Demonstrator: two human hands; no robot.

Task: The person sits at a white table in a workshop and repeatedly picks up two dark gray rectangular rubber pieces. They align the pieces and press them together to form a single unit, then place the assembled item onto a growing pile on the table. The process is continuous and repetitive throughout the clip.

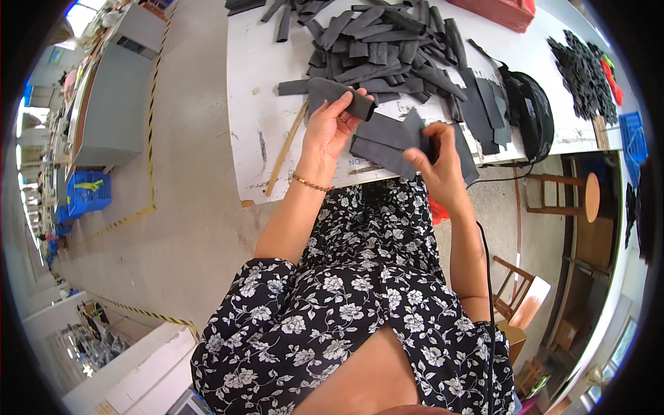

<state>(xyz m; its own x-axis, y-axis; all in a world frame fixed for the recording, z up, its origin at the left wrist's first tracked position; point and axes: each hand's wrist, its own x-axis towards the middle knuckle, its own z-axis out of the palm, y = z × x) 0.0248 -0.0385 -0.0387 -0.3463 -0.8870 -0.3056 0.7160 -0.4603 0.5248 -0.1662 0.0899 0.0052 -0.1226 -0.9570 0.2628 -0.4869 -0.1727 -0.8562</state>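
My left hand (329, 130) is closed, thumb on top, around a dark grey fabric piece (362, 106) rolled into a tube, one open end pointing right. Its other end spreads into a wider flap behind my fingers. To the right, my right hand (444, 164) curls its thumb and fingers about another dark grey fabric piece (413, 128), lifted at its upper edge. Under and between the hands, flat dark grey fabric pieces (379, 143) overlap at the near edge of the white table (252, 149). A large heap of similar rolled fabric tubes (373, 52) lies just beyond.
A wooden stick (287, 149) lies left of my left hand. Right of the heap are more flat strips (484, 111) and a black bag (529, 111). Farther off are a red box (501, 10) and a second dark pile (584, 76). Wooden stools (591, 197) stand at right.
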